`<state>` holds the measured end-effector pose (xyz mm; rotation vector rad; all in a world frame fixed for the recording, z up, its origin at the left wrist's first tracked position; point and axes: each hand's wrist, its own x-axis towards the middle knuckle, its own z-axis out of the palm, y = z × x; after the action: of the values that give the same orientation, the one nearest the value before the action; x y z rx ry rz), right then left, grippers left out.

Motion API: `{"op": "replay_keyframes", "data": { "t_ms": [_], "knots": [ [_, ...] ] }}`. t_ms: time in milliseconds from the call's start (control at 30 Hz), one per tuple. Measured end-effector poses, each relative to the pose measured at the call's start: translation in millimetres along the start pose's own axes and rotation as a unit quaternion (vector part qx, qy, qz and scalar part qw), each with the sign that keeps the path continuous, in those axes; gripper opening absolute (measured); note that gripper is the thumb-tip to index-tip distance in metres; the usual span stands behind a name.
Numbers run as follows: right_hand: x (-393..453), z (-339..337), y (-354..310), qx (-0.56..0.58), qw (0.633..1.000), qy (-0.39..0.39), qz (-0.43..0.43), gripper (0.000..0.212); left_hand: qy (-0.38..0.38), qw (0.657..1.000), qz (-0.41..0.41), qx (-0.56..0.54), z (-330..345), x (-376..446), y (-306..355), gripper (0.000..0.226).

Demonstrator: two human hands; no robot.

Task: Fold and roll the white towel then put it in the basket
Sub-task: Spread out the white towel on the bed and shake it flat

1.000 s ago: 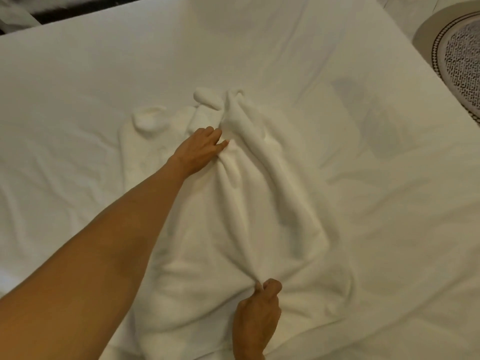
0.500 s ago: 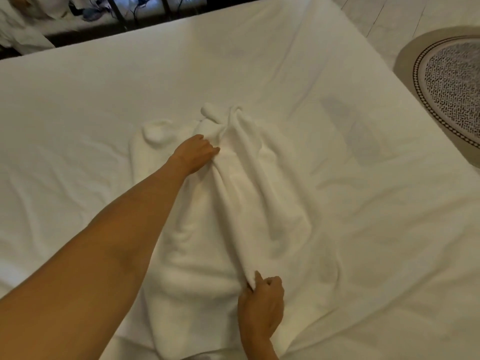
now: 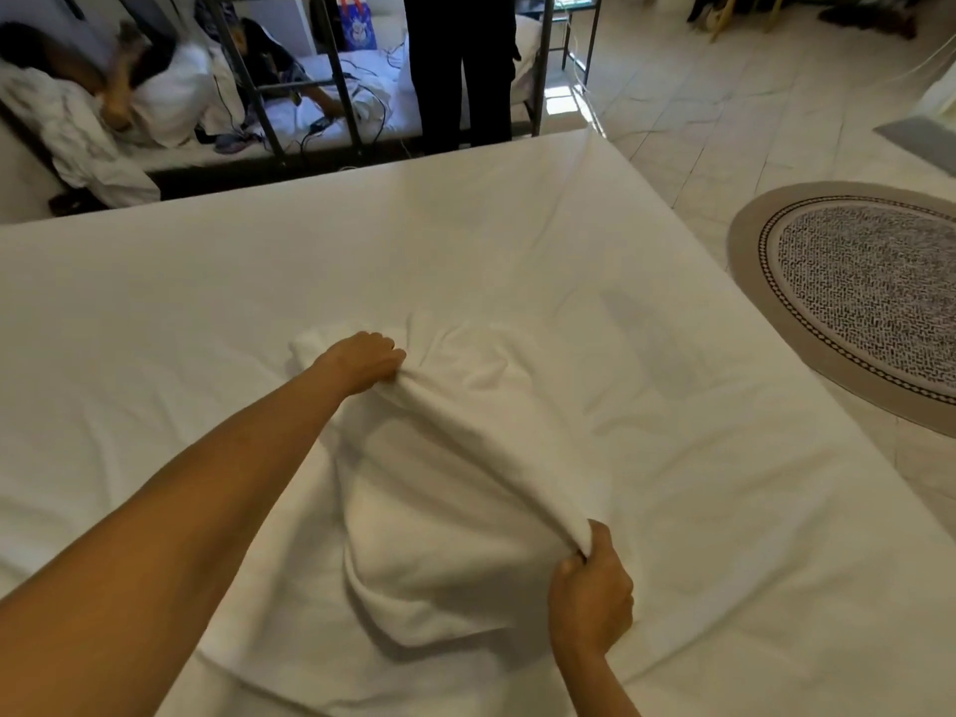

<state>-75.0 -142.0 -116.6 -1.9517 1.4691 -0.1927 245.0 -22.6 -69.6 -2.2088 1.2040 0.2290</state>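
Note:
The white towel [image 3: 465, 489] lies rumpled on a white bed sheet [image 3: 207, 302], raised into a long ridge between my two hands. My left hand [image 3: 364, 360] reaches far across and pinches the towel's far edge. My right hand [image 3: 589, 595] grips the near edge close to me, fingers closed around a fold. The towel sags and drapes below the lifted ridge. No basket is in view.
The bed's right edge drops to a tiled floor with a round patterned rug [image 3: 859, 287]. Beyond the far edge stand a metal bunk frame [image 3: 331, 69], a person in dark trousers [image 3: 460, 64] and a person lying on another bed [image 3: 119, 85].
Both hands have lifted the towel's edge into a raised ridge and shifted it rightward. The view has tilted up, showing the room beyond the bed.

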Motion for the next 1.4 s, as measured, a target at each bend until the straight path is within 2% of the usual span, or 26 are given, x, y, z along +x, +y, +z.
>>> {"op": "replay_keyframes", "data": {
  "t_ms": [100,200,367,433,533,633,733,833,967,1067,1133,1233,1333,1400],
  "knots": [
    [2.4,-10.3,13.9,-0.027,1.0,-0.009,-0.014,0.045,-0.037,0.997,0.057,0.037,-6.1,-2.5,3.6,0.038],
    [-1.0,-14.7,29.7,-0.056,0.997,-0.035,-0.042,0.049,-0.026,0.993,0.075,0.092,-16.4,2.3,3.5,0.044],
    [-17.5,-14.1,51.4,-0.098,0.989,-0.062,-0.094,0.048,-0.013,0.993,0.036,0.11,-38.7,11.0,3.6,0.028],
    [-18.4,-15.1,52.7,-0.093,0.989,-0.058,-0.099,0.048,0.006,0.998,-0.011,0.062,-46.9,11.2,-0.8,0.024],
    [-4.6,-22.2,41.7,-0.074,0.993,-0.048,-0.085,0.053,0.057,0.992,-0.086,-0.07,-55.3,7.2,-15.0,0.02],
    [29.1,-39.8,17.5,-0.052,0.996,-0.045,-0.065,0.054,0.126,0.945,-0.154,-0.261,-67.3,-1.5,-32.3,0.02],
    [73.5,-71.2,-11.4,0.02,0.996,-0.07,-0.06,0.039,0.134,0.887,-0.161,-0.413,-91.5,-18.3,-48.4,0.038],
    [113.1,-111.3,-40.3,0.052,0.991,-0.1,-0.076,0.018,0.135,0.848,-0.158,-0.488,-113.2,-41.3,-70.5,0.027],
    [135.4,-161.7,-85.6,0.077,0.969,-0.189,-0.137,0.009,0.139,0.812,-0.145,-0.548,-126.2,-82.0,-100.6,0.021],
    [136.8,-189.7,-120.6,0.04,0.953,-0.221,-0.204,0.022,0.141,0.826,-0.168,-0.519,-127.8,-115.6,-112.1,0.028],
    [133.0,-201.6,-143.0,0.014,0.946,-0.211,-0.247,0.026,0.128,0.854,-0.182,-0.471,-130.3,-138.5,-114.1,0.029],
    [120.9,-214.0,-177.6,-0.052,0.933,-0.174,-0.311,0.022,0.087,0.886,-0.189,-0.415,-136.5,-174.4,-114.0,0.03],
    [107.4,-230.1,-209.6,-0.131,0.906,-0.152,-0.372,0.03,0.057,0.897,-0.211,-0.383,-144.6,-211.8,-118.9,0.031],
    [101.3,-241.7,-228.2,-0.152,0.893,-0.134,-0.401,0.03,0.064,0.896,-0.227,-0.376,-150.8,-235.5,-124.4,0.03]
  ]
}}
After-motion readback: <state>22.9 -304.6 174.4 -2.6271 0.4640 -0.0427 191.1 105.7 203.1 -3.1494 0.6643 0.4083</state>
